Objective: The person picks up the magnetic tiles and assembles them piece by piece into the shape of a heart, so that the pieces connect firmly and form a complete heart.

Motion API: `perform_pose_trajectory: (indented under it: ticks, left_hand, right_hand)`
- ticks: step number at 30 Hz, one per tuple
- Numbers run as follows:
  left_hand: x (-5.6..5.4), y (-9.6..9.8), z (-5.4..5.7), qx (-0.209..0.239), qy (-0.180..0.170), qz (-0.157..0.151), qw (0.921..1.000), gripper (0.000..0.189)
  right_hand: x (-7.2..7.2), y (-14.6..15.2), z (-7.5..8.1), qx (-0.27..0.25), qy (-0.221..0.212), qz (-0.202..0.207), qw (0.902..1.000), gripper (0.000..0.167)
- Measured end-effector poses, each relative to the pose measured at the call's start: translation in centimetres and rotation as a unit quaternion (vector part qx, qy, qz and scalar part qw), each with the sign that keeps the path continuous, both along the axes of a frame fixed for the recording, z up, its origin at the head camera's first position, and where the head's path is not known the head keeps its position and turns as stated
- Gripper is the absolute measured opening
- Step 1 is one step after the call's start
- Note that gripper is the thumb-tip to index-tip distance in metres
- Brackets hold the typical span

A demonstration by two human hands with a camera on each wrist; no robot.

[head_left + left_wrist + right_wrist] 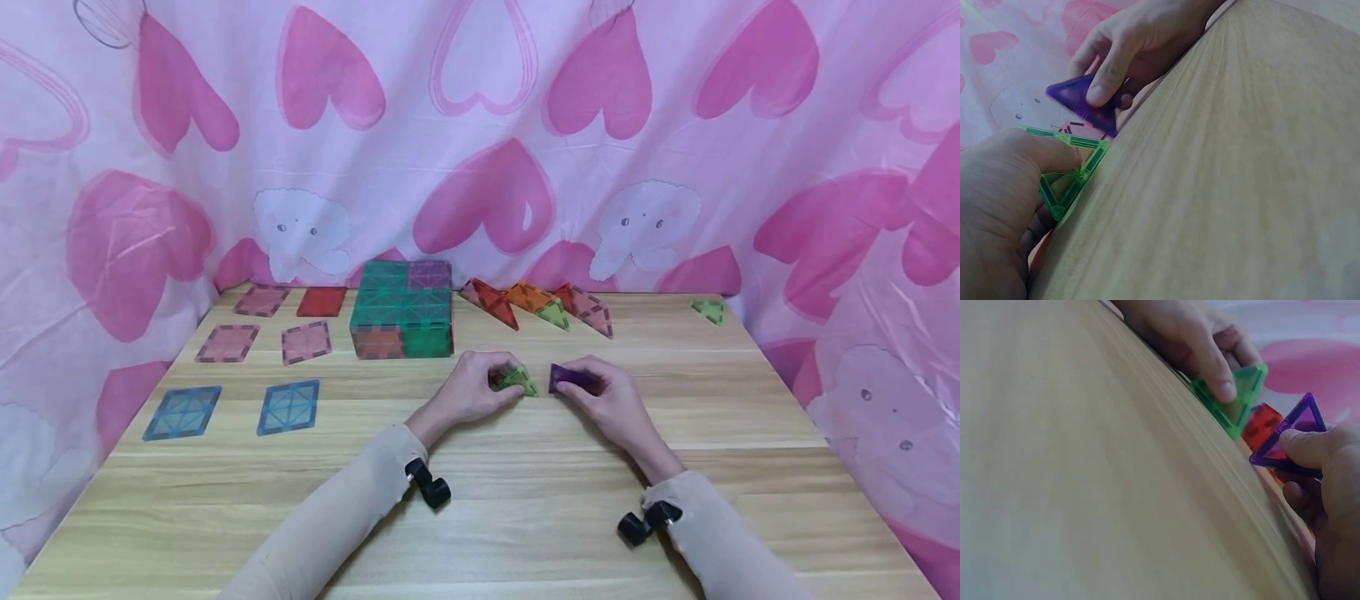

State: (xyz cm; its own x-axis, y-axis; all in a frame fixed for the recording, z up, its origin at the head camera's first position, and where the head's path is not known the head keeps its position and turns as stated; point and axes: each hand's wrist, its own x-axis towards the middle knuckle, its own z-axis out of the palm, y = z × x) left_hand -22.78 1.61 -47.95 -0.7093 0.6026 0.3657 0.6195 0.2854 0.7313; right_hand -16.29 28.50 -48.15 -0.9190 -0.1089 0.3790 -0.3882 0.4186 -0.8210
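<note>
My left hand point(474, 386) pinches a green triangular magnetic tile point(519, 382) between thumb and fingers, close over the middle of the table. A short gap to the right, my right hand point(606, 398) pinches a purple triangular magnetic tile point(564, 379). The left wrist view shows the green tile point(1066, 172) tilted up with one corner right at the wood, and the purple tile point(1085, 103) held a little higher beyond it. In the right wrist view my thumb lies across the face of the purple tile point(1291, 440), its point facing the green tile point(1235, 400).
Behind the hands stands a box built of green, purple and red tiles point(402, 312). Red, orange and pink triangles point(491, 302) lie right of it. Pink squares point(228, 343), a red square point(321, 302) and blue squares point(289, 407) lie left. A green triangle point(708, 312) sits back right.
</note>
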Motion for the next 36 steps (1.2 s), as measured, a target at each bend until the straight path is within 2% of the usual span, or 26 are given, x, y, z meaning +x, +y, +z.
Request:
perform_pose_trajectory:
  ticks: [4,9,14,18,20,23,26,30,33,36]
  left_hand:
    - [0.0,0.0,0.0,-0.002,-0.001,0.003,1.0000,0.016]
    - [0.0,0.0,0.0,-0.006,0.001,0.004,1.0000,0.017]
    - [0.0,-0.1,0.1,-0.005,0.008,0.003,0.9999,0.018]
    - [-0.1,-0.1,0.1,-0.009,0.015,0.001,0.9999,0.018]
    - [-0.1,-0.2,0.1,-0.012,0.014,0.000,0.9998,0.018]
    - [-0.1,-0.2,0.0,-0.018,0.010,0.001,0.9998,0.017]
    - [-0.1,-0.3,0.0,-0.024,0.009,0.002,0.9997,0.016]
    - [-0.2,-0.2,-0.1,-0.030,0.012,0.003,0.9995,0.017]
    - [-0.2,-0.1,-0.1,-0.030,0.014,0.004,0.9994,0.018]
    - [-0.2,0.0,-0.1,-0.029,0.017,0.005,0.9994,0.019]
  right_hand:
    - [-0.8,-1.4,0.0,-0.007,-0.008,0.032,0.9994,0.028]
    - [-1.2,-2.2,0.1,-0.013,-0.019,0.036,0.9991,0.025]
    - [-1.2,-2.2,0.2,-0.014,0.002,0.051,0.9986,0.020]
    - [-1.2,-2.2,0.1,-0.008,0.005,0.068,0.9976,0.022]
    - [-1.2,-2.2,0.2,-0.024,-0.010,0.073,0.9970,0.027]
    - [-1.3,-1.6,0.2,-0.072,-0.029,0.059,0.9953,0.033]
    - [-1.7,0.1,0.4,-0.109,-0.029,0.004,0.9936,0.036]
    - [-2.9,4.5,0.5,-0.109,0.009,-0.125,0.9861,0.037]
    - [-3.9,8.7,0.4,-0.098,0.040,-0.229,0.9675,0.038]
    - [-4.6,12.7,0.1,-0.090,0.046,-0.304,0.9474,0.042]
